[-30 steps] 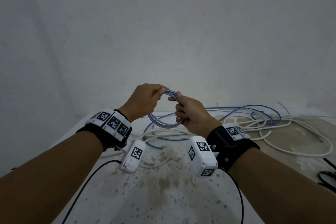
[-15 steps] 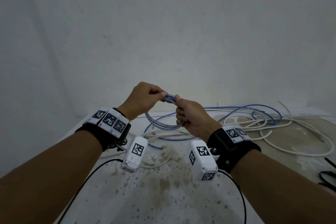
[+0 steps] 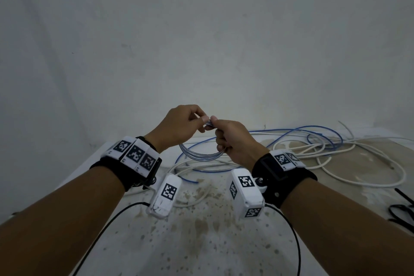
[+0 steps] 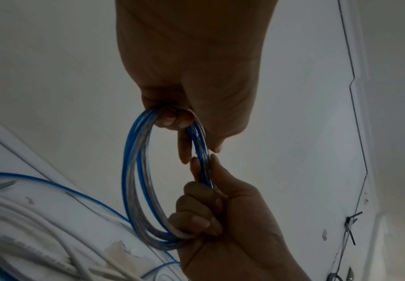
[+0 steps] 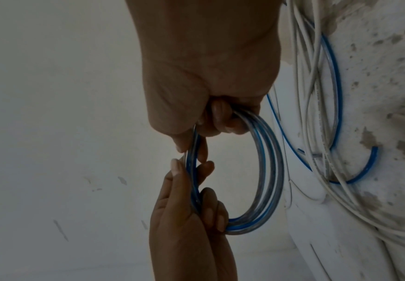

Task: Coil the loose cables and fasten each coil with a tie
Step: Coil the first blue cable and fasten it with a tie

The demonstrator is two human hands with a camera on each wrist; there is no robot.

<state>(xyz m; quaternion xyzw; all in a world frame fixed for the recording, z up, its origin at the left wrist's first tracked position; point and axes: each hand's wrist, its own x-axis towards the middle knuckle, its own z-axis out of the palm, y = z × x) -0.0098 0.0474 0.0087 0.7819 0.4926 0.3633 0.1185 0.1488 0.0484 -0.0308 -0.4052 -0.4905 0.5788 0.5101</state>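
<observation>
Beyond right hand (image 5: 211,79), blue cable end (image 5: 374,150)

Bare utility room or workshop corner: blotchy unpainted wall (image 3: 201,40), stained table (image 3: 201,242), loose cables (image 3: 336,154) heaped

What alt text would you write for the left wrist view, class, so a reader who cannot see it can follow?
Two hands hold a small coil of blue and clear cable upright between them: the left hand grips its top, the right hand grips its lower side. Loose white cables lie on the table behind.
</observation>
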